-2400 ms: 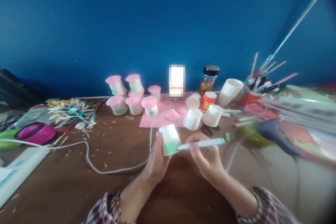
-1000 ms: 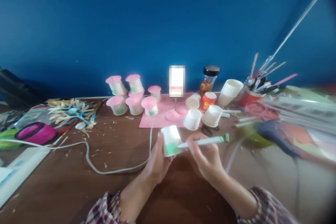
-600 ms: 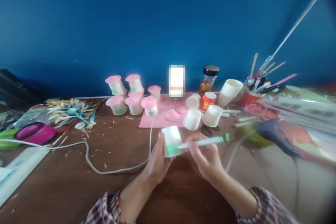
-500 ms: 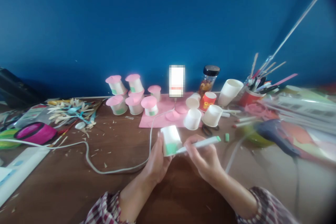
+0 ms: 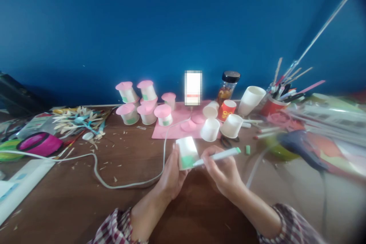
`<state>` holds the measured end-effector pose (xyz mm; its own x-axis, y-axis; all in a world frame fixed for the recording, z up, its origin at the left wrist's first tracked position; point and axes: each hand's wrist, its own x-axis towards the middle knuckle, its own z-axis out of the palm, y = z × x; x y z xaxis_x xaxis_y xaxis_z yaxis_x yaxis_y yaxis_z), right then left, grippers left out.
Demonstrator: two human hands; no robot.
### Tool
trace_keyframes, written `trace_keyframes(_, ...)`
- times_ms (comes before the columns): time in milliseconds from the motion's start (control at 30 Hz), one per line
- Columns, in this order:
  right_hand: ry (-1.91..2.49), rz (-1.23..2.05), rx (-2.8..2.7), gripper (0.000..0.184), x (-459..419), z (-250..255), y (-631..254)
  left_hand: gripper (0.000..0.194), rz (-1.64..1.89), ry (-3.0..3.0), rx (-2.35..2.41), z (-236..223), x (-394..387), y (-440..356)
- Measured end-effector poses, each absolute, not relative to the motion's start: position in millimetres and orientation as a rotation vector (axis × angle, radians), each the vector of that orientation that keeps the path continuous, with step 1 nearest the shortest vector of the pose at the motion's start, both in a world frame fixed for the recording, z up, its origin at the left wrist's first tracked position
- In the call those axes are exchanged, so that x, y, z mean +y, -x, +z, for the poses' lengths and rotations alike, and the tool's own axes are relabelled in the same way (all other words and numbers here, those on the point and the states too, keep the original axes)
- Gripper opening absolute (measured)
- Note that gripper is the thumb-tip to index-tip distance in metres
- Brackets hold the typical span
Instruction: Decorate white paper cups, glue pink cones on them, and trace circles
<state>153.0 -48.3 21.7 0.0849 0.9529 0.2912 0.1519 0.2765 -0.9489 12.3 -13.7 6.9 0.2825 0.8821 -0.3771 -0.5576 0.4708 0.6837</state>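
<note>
My left hand (image 5: 173,173) is closed round a white paper cup (image 5: 188,148), held tilted above the table. A green patch covers the lower part of the cup's side. Between the fingers of my right hand (image 5: 223,167) is a white marker pen (image 5: 221,156) with a green end, its tip at the right edge of the green patch. The marker's green cap (image 5: 248,150) lies on the table to the right. Beyond my hands, white paper cups (image 5: 210,129) stand by a red cup (image 5: 227,110).
Several cups with pink paper tops (image 5: 128,113) are stacked at the back left. A pink sheet (image 5: 177,131) lies under a blurred-out bright device (image 5: 193,87). A white cable (image 5: 122,187) crosses the table. A pen holder (image 5: 273,106) and a lidded jar (image 5: 228,84) stand right.
Almost nothing differs. The marker has shifted very slightly to the right along the green patch, and both hands keep their hold.
</note>
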Motion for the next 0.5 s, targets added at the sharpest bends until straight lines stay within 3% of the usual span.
trace_keyframes(500,1.147,0.851,-1.350,0.018,-48.2,23.8,-153.4,0.049,1.005,-0.510,0.823,4.9,-15.1,-10.9)
